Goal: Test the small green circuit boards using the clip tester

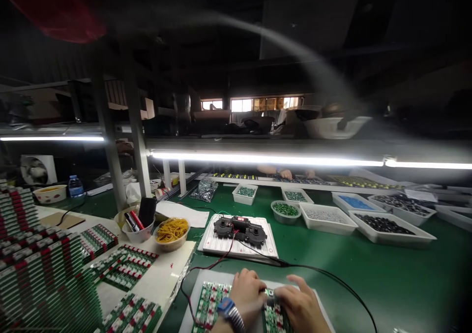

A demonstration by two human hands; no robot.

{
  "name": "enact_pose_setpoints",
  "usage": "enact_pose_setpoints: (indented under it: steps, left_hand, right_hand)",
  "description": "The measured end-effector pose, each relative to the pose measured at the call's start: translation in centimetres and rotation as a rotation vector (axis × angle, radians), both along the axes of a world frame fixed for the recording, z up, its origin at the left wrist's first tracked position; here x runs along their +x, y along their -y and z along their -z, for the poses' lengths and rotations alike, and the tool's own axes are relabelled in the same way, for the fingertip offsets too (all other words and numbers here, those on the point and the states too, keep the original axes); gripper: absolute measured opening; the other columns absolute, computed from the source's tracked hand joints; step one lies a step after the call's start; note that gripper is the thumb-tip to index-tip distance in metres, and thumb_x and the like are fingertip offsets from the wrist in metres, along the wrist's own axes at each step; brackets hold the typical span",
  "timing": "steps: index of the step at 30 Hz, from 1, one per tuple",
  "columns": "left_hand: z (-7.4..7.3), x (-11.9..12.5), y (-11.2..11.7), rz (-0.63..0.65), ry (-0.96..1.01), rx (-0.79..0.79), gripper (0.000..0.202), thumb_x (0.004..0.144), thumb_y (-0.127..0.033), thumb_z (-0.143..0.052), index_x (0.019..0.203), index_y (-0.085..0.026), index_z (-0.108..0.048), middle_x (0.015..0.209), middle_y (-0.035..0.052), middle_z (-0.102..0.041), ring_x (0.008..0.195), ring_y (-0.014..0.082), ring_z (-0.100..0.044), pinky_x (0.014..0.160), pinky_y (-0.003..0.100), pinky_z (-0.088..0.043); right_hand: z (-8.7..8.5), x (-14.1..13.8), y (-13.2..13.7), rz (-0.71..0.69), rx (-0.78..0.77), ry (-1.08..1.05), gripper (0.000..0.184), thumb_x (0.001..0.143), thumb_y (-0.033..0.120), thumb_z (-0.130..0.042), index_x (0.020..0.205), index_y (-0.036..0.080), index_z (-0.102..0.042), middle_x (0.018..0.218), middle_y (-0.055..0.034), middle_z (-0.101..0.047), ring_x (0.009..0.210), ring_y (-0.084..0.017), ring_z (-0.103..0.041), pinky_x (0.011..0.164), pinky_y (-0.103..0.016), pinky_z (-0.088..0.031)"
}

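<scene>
Left hand (246, 293) and right hand (300, 307) arch over a green circuit-board panel (210, 306). Their fingers (295, 286) flank a small glossy part (270, 292); any grip is unclear.

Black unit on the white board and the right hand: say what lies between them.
Head view: the lower edge of the white board, then a black cable lying across green mat.
</scene>
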State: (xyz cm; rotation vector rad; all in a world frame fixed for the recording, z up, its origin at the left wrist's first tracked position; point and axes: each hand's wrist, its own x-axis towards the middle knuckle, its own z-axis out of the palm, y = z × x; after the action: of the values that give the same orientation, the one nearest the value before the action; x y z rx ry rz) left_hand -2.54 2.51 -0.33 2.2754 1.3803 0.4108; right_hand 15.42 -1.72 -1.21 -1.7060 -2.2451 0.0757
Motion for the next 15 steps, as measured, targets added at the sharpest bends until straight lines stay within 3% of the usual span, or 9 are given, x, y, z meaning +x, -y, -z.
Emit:
enact_pose_setpoints:
  steps: [10,15]
  left_hand:
    - [-0.1,0.2,0.5,-0.03,-0.048,0.002,0.031,0.082,-0.031,-0.05,0.103,-0.025,-0.072,0.107,0.0076,-0.064,0.109,0.0288,-0.051,0.095,0.047,-0.038]
    - [-0.1,0.2,0.3,-0.024,-0.058,0.005,0.031,0.083,-0.031,-0.05,0.103,-0.025,-0.072,0.108,0.0077,-0.064,0.109,0.0289,-0.051,0.095,0.047,-0.039]
  right_hand:
    - [2.1,1.1,-0.8,-0.063,0.126,0.053,0.029,0.087,0.014,-0.044,0.096,0.031,-0.066,0.1,0.0047,-0.072,0.118,-0.032,-0.053,0.091,-0.045,-0.045]
    - [2.1,1.1,-0.8,-0.062,0.111,0.055,0.031,0.087,0.013,-0.044,0.097,0.03,-0.066,0.101,0.0036,-0.072,0.122,-0.032,-0.05,0.094,-0.046,-0.044]
